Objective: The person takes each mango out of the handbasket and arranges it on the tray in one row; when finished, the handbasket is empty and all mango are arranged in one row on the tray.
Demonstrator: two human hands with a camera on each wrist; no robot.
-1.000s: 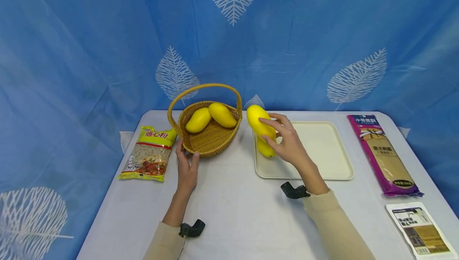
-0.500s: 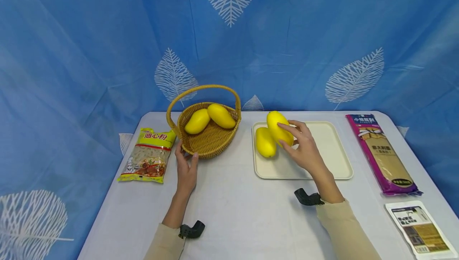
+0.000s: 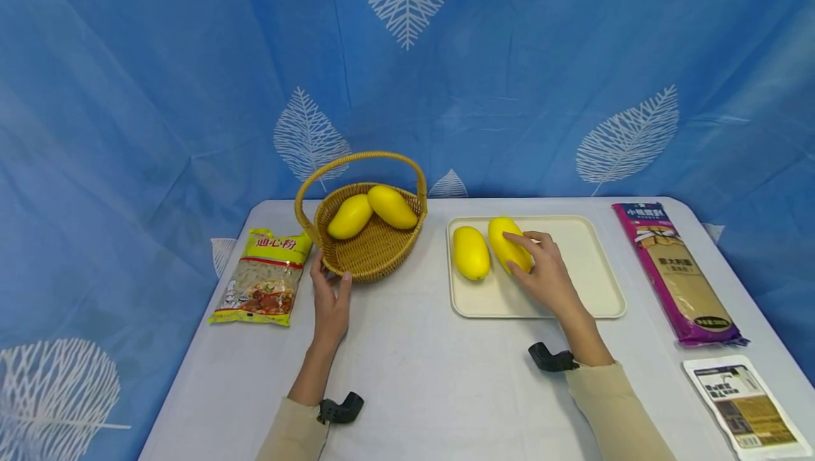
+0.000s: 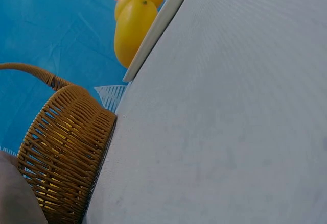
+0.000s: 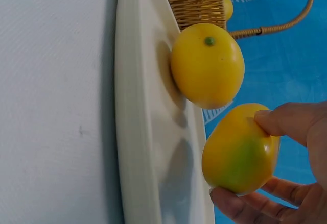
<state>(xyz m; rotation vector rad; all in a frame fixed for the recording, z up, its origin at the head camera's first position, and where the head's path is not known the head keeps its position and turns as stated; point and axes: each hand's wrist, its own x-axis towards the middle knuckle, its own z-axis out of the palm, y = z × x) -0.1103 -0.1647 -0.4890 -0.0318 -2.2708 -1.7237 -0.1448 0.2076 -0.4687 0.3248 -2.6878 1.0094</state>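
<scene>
Right hand [image 3: 541, 270] now lower over the tray [image 3: 576, 270]; a second ago it was at the tray's left edge, above the second mango [image 3: 471, 254]. Thumb and fingers pinch the held mango [image 3: 503, 238], now right of that second one, a gap between them. Left hand [image 3: 332, 309] unmoved, left of the tray, touching the basket [image 3: 366, 252], thumb spread from fingers.

Around the tray, near to far: white pouch [image 3: 745, 404] off its near right; yellow pasta bag [image 3: 264, 281] well left, beyond the basket; long purple packet [image 3: 681, 273] to its right. Basket, just left of it, carries two mangoes [image 3: 371, 212]. Second mango lies on the tray's left part, between held fruit and basket. Blue cloth [image 3: 509, 93] behind.

White pouch and both sleeves cut off by the frame; some left fingertips hidden. Held mango probably just clear of the tray; contact hard to judge.
</scene>
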